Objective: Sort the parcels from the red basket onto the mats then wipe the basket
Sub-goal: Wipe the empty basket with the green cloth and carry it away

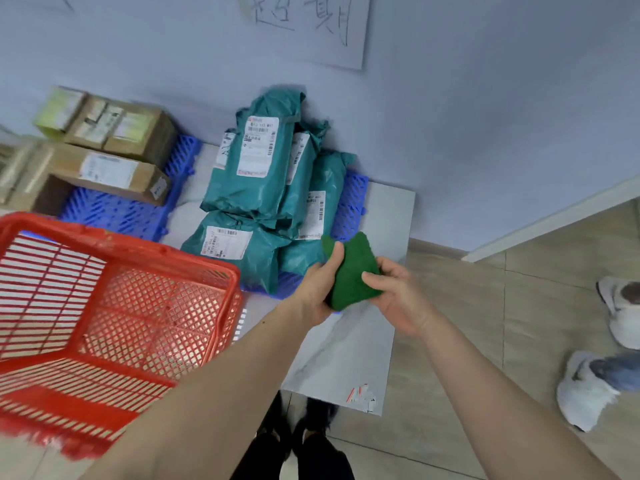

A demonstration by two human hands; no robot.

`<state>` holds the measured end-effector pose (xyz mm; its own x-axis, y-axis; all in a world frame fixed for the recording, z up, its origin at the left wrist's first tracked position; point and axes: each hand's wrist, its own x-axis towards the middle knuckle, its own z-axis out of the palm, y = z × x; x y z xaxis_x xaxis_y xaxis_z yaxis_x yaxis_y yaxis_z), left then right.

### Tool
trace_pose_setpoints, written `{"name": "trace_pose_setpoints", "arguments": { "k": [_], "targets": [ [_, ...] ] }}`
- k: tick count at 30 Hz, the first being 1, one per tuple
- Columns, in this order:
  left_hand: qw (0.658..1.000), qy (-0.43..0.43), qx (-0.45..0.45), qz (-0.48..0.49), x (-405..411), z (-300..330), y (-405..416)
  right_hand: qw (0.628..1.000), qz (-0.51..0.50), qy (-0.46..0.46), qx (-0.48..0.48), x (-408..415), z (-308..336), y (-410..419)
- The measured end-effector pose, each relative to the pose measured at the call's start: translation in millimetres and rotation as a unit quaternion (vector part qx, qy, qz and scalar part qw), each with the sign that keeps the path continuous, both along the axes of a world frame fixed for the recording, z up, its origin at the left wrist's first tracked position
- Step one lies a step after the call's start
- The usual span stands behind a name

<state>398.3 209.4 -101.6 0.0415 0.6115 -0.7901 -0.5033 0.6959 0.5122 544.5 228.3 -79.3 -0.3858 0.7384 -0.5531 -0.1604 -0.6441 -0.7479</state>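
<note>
both hands meet over the pale floor slab [346, 348], holding a green cloth [353, 271] between them. the left hand [320, 289] grips its left edge with the thumb laid over the top, and the right hand [394, 296] pinches its right side with curled fingers. the red basket [145, 306] sits just left of the left forearm, with no parcel showing inside it. the teal parcels [263, 174] lie stacked on a blue mat [351, 202] just beyond the hands, the cloth overlapping the nearest one. cardboard boxes [114, 150] rest on another blue mat [114, 213] further left, behind the basket.
</note>
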Motion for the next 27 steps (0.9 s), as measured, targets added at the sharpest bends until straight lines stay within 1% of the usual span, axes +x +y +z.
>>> {"name": "trace_pose_setpoints", "arguments": {
  "k": [2, 5, 8, 10, 12, 15, 18, 21, 24, 27],
  "targets": [
    [0.998, 0.016, 0.027, 0.053, -10, 17, -12, 1.0, 0.021, -0.002, 0.006, -9, 21, -6],
    [0.99, 0.049, 0.073, 0.106, -29, 46, -29, 0.997, 0.068, -0.016, 0.017, -22, 47, -15],
    [0.984, 0.064, 0.107, 0.131, -51, 78, -49, 0.994, 0.098, -0.039, -0.009, -44, 71, -25],
    [0.981, 0.066, 0.122, 0.138, -65, 97, -65, 0.992, 0.113, -0.02, -0.057, -63, 85, -33],
    [0.979, 0.066, 0.131, 0.144, -78, 111, -80, 0.984, 0.154, -0.011, -0.083, -84, 98, -40],
    [0.972, 0.087, 0.142, 0.166, -98, 121, -100, 0.978, 0.192, -0.038, -0.072, -119, 112, -49],
    [0.961, 0.112, 0.159, 0.199, -122, 122, -116, 0.978, 0.186, -0.092, -0.026, -154, 116, -64],
    [0.952, 0.154, 0.171, 0.201, -150, 126, -133, 0.978, 0.167, -0.121, 0.004, -187, 116, -83],
    [0.949, 0.178, 0.17, 0.199, -185, 127, -151, 0.984, 0.14, -0.113, 0.012, -224, 115, -102],
    [0.948, 0.203, 0.168, 0.18, -227, 121, -172, 0.991, 0.1, -0.086, -0.003, -262, 117, -124]
  ]
}}
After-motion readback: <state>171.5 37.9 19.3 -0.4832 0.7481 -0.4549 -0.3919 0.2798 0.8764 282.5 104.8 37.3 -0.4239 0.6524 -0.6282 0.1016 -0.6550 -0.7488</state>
